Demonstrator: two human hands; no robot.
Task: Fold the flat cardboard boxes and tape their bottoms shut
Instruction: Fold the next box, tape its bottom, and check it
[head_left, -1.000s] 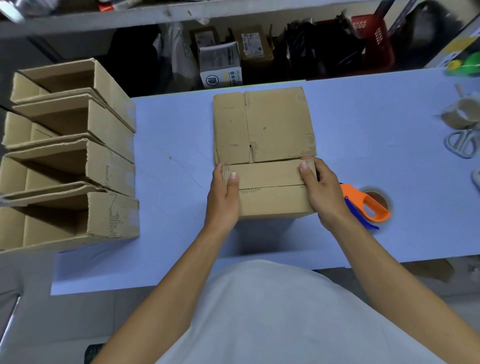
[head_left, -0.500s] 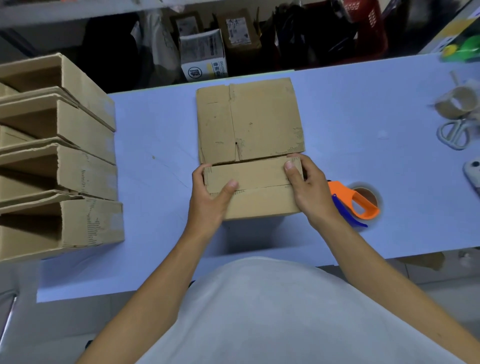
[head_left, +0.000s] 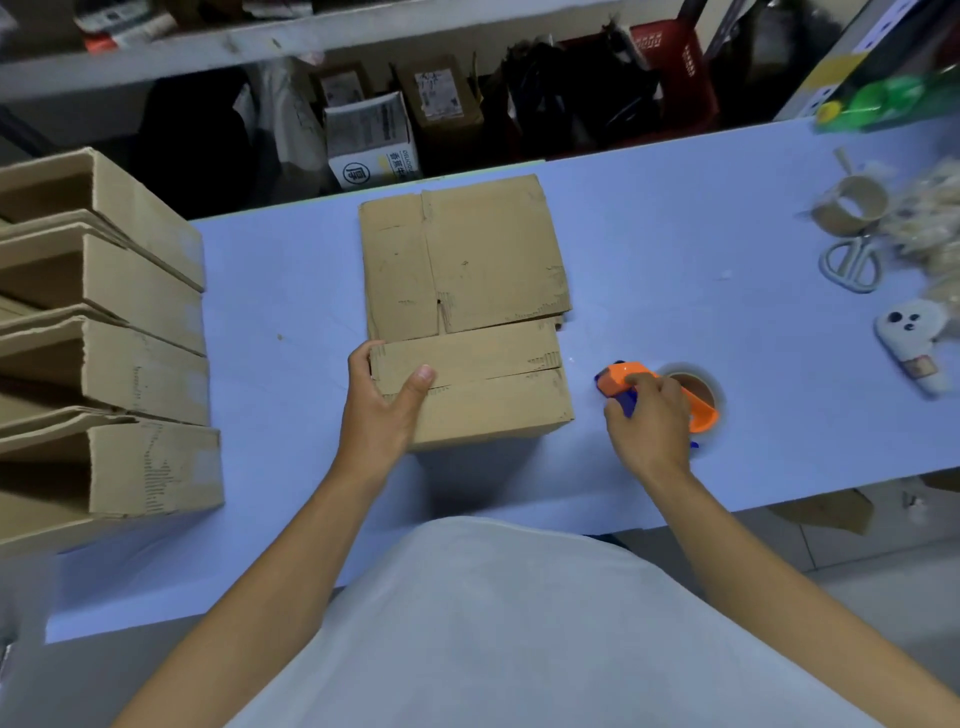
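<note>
box: the cardboard box (head_left: 470, 395) I'm working on sits mid-table (head_left: 675, 249) right in front of me, bottom flaps folded shut and facing up, seam running left to right. A flat blank (head_left: 462, 260) lies just behind it, touching its far edge.

left hand (head_left: 382, 410): grip is on the box's left end, thumb lying across the near flap and fingers hooked round the far corner, so it's pinning the flaps down.

right hand (head_left: 649, 421): curled over the orange tape dispenser (head_left: 654, 387) just right of the box. Looks like a proper hold on the handle, but the hand covers most of it, so I can't swear it's fully closed yet.

how I'd do it: keep the left thumb pressing close to the seam so the flaps don't spring up, start the tape over the right edge of the box, and drag it straight along the seam toward the left hand.

what changed: half a second back both hands were on the flaps; now the right one has left the box and gone to the dispenser. Left thumb slid a bit further in.

done pile: four folded boxes (head_left: 104, 332) stacked on their sides at the left.
</note>
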